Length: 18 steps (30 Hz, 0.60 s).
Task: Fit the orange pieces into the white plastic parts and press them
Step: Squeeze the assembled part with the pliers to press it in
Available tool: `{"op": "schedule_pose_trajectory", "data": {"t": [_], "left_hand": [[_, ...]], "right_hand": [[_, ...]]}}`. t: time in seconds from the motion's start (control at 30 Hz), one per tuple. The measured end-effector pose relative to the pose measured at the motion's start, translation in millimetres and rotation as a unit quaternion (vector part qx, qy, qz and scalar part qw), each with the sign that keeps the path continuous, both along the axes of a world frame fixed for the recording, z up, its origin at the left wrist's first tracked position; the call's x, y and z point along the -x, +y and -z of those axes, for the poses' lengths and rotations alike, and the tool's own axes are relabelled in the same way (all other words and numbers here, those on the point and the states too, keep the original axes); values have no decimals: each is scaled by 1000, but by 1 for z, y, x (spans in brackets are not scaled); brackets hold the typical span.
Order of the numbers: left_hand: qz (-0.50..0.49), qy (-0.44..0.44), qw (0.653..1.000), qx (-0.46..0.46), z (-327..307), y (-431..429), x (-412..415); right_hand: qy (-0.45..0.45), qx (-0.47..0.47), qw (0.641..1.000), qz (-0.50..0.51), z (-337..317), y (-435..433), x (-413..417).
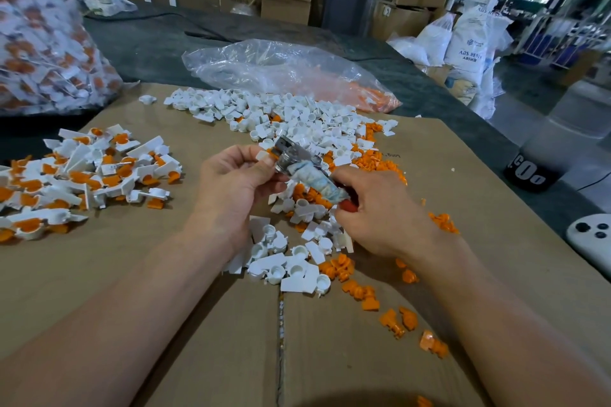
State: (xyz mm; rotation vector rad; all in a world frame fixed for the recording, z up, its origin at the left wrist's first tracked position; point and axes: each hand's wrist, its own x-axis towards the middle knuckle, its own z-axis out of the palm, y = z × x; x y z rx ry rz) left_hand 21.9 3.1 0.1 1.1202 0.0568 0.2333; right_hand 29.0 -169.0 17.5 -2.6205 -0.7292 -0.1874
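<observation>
My left hand [236, 180] pinches a white plastic part [264, 155] with an orange piece in it, held above the cardboard. My right hand [377, 208] grips pliers [307, 172] whose handles are wrapped in cloth tape; the metal jaws sit at the white part. Loose white parts [291, 122] lie in a heap behind my hands and more [291, 261] lie under them. Orange pieces [380, 163] are scattered to the right and toward the front [401, 320]. A pile of white parts fitted with orange pieces [82, 175] lies at the left.
Flattened cardboard [165, 274] covers the table. A clear bag with orange pieces [297, 73] lies at the back, and a full bag of assembled parts [46, 36] stands at far left. A white controller [591, 238] rests at the right edge. Boxes and sacks stand beyond.
</observation>
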Motion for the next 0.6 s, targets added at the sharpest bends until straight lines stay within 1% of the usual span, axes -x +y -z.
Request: {"op": "schedule_pose_trajectory", "data": {"t": [0.33,0.6], "left_hand": [[-5,22,1000,8,0,0,0],[-18,14,1000,13,-4,-2,2]], "right_hand": [[-10,15,1000,3,0,2,0],[-28,4,1000,5,2,0,-1]]}}
